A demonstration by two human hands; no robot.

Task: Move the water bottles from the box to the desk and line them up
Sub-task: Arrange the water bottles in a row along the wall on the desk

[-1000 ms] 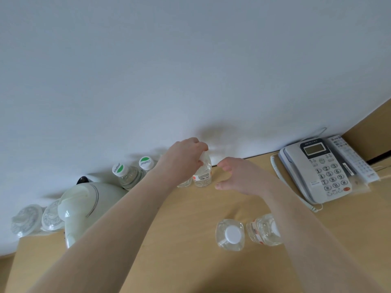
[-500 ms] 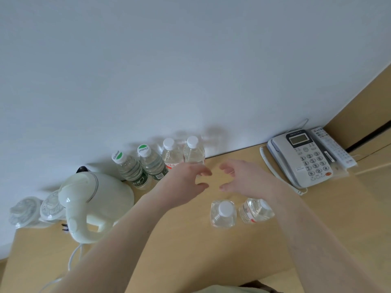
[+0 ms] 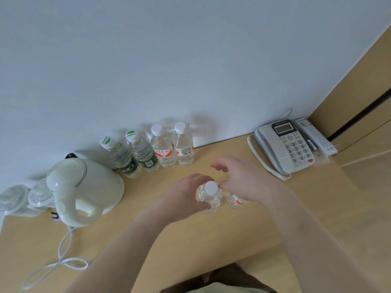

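Four bottles point(image 3: 152, 152) stand in a row at the far wall on the counter point(image 3: 306, 208). Left hand point(image 3: 184, 197) grips a fifth bottle point(image 3: 208, 196) upright; right hand point(image 3: 243, 182), fingers loose, hovers over a sixth point(image 3: 234, 201).

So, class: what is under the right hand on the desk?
Under the right hand stands a clear bottle with a red-and-white label, next to the white-capped bottle that the left hand grips. The hand covers its cap and upper part.
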